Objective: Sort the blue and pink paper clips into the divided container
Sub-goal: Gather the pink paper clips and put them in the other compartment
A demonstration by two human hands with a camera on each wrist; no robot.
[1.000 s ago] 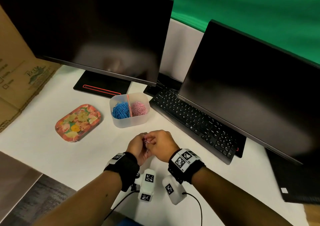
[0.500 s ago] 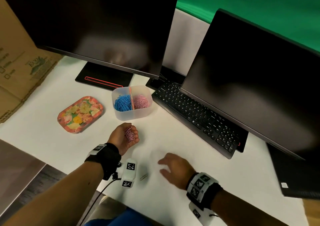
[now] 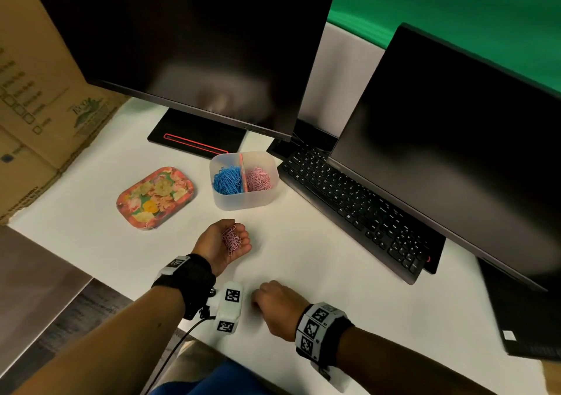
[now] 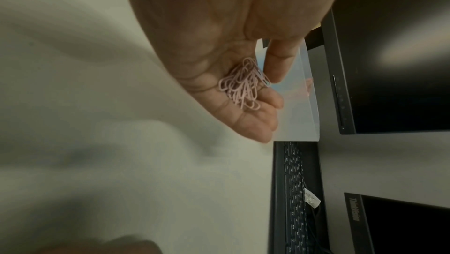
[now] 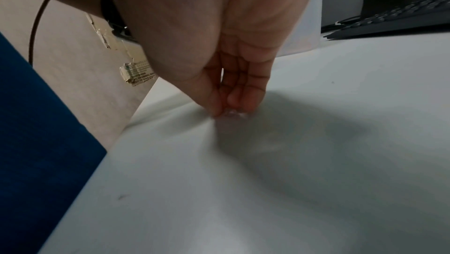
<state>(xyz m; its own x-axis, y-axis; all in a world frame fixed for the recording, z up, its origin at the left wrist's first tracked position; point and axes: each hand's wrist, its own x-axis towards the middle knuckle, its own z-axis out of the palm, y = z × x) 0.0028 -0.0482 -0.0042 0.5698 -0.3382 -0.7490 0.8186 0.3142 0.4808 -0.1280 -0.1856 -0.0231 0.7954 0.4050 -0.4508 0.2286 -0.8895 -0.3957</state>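
Observation:
The clear divided container [image 3: 243, 202] stands mid-table, blue paper clips [image 3: 226, 180] in its left half and pink paper clips [image 3: 258, 179] in its right half. Just in front of it my left hand [image 3: 223, 244] lies palm up, its fingers loosely curled round a small heap of pink clips [image 3: 232, 240], which the left wrist view also shows as pink clips [image 4: 243, 85]. My right hand [image 3: 274, 305] is down near the table's front edge. Its thumb and fingertips pinch a small pale clip [image 5: 231, 113] against the white surface; blur hides its colour.
A floral tray [image 3: 154, 197] lies left of the container. A black keyboard [image 3: 358, 209] runs along the right under one of two dark monitors [image 3: 188, 48]. A cardboard box [image 3: 39, 106] stands at the far left. The table edge [image 3: 127, 294] is close to my wrists.
My hands have parted. The right hand dropped to the front of the table and closed on a loose clip lying there. The left hand stayed palm up with the pink clips.

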